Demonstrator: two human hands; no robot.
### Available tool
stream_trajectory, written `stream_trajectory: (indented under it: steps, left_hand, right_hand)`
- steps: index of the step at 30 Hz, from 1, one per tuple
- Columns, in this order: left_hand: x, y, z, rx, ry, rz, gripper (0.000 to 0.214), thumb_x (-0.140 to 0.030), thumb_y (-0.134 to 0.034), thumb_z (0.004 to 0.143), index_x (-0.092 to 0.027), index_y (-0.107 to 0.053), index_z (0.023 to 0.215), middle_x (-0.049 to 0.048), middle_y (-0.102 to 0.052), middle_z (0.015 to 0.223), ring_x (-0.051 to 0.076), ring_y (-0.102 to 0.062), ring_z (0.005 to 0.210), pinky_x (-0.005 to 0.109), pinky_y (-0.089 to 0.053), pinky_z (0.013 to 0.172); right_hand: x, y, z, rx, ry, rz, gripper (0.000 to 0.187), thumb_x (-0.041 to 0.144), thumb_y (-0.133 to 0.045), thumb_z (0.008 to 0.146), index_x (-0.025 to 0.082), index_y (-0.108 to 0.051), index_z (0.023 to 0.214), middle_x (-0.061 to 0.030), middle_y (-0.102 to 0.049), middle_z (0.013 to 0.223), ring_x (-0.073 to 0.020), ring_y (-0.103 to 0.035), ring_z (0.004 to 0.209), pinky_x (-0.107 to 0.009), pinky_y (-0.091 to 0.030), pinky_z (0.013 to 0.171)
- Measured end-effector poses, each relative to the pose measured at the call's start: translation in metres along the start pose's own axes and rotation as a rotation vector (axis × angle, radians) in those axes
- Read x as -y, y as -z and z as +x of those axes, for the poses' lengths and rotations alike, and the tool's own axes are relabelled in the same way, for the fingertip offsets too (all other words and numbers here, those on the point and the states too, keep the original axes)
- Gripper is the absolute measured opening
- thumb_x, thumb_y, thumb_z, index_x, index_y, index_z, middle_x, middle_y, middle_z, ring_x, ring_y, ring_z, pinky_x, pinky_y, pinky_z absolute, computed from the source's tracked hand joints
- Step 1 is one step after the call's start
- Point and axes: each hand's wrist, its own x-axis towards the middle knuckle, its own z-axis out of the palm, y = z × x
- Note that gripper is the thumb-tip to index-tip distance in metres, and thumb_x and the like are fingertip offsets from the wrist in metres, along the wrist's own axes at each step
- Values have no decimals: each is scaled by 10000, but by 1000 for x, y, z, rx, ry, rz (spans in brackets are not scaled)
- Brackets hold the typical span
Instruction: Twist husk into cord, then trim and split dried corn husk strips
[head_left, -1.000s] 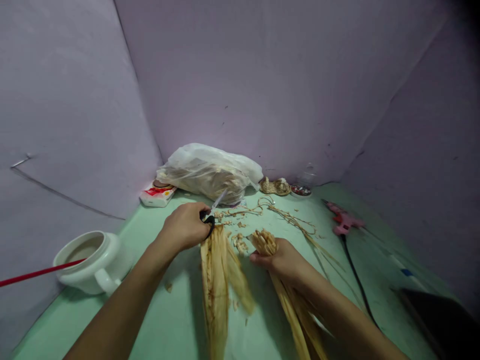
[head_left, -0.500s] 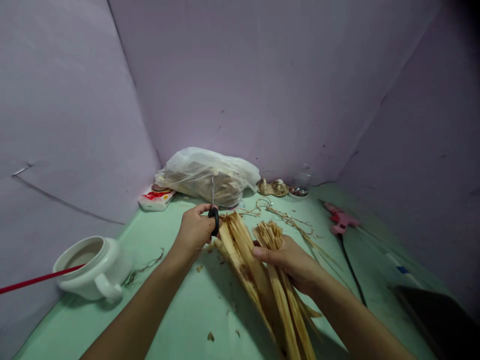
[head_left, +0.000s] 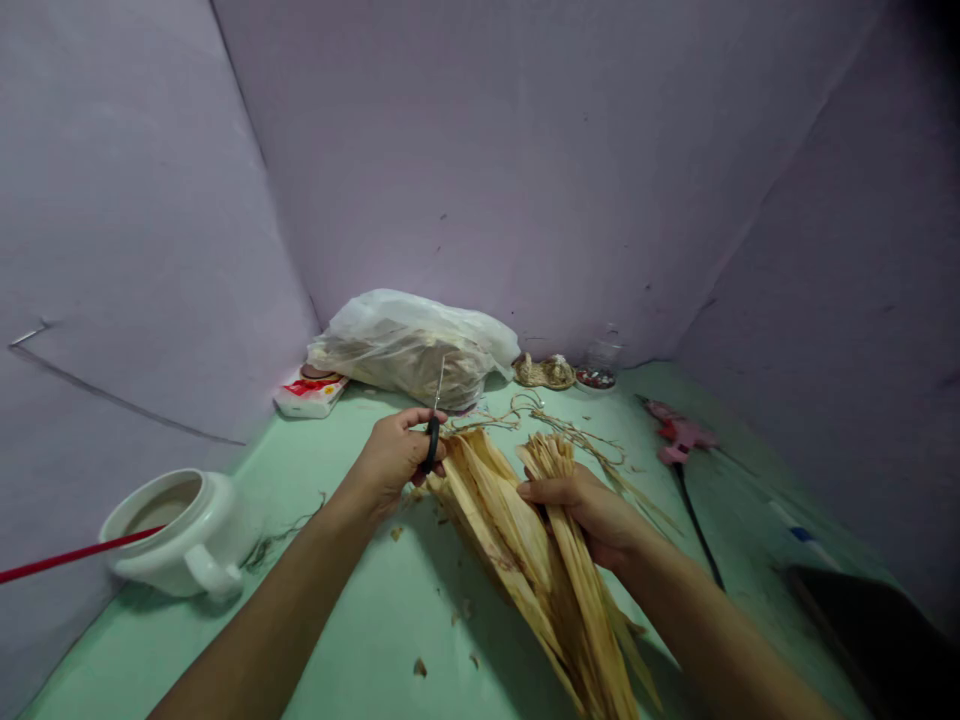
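My left hand (head_left: 394, 460) is closed around black-handled scissors (head_left: 433, 420), whose blades point up and away toward the plastic bag. My right hand (head_left: 592, 510) grips a bundle of dried corn husks (head_left: 540, 540) that fans out from the scissors toward the lower right. The left hand sits right at the upper end of the bundle, touching the husks. Small husk scraps (head_left: 420, 667) lie on the green tabletop (head_left: 360, 620) beneath.
A clear plastic bag of husks (head_left: 416, 345) lies at the back. A white pot (head_left: 176, 530) with a red stick stands at left, a red-and-white packet (head_left: 311, 390) behind it. A pink glue gun (head_left: 679, 435) with black cord, braided husk pieces (head_left: 547, 373) and a small dish lie at right.
The husk pieces that lay apart have been gathered into one bundle in my right hand. My left hand with the scissors moved to the bundle's upper end, blades now pointing up.
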Motion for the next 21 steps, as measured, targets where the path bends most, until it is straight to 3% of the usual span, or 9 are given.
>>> stream_trajectory:
  steps: [9, 14, 16, 19, 21]
  left_hand:
    - [9, -2, 6, -29, 21, 75, 438, -102, -566, 509, -125, -566, 947, -37, -519, 433, 106, -472, 370, 167, -247, 313]
    - [19, 1, 14, -245, -174, 302, 329, -140, -607, 525, -158, -598, 853, 21, -622, 633, 128, -566, 544, 183, -367, 441]
    - [21, -2, 13, -205, -192, 298, 313, -166, -628, 526, -165, -591, 837, 22, -630, 662, 129, -565, 562, 191, -393, 473]
    - [24, -14, 5, -32, -102, 209, 304, -183, -647, 515, -165, -573, 809, -8, -602, 578, 110, -519, 475, 196, -390, 443]
    - [25, -24, -1, 11, -66, 130, 279, -134, -626, 502, -162, -559, 771, -34, -568, 509, 94, -484, 425, 185, -370, 419]
  right_hand:
    - [-4, -2, 3, -43, -91, -15, 187, 159, -633, 473, 128, -554, 640, -33, -605, 532, -182, -583, 483, -296, -474, 485]
    - [-7, -5, 5, -180, 92, -109, 187, 158, -645, 477, 161, -497, 591, 47, -498, 444, -110, -485, 402, -231, -405, 414]
    - [-8, -8, 4, -210, 140, -159, 201, 167, -657, 485, 163, -512, 625, 45, -513, 473, -113, -493, 427, -232, -411, 431]
    - [-8, -11, 1, -178, 172, -197, 215, 182, -664, 502, 152, -553, 683, 19, -564, 542, -127, -523, 478, -239, -429, 471]
    - [-8, -13, -1, -156, 184, -186, 205, 179, -662, 503, 152, -552, 674, 20, -562, 540, -125, -523, 479, -238, -431, 478]
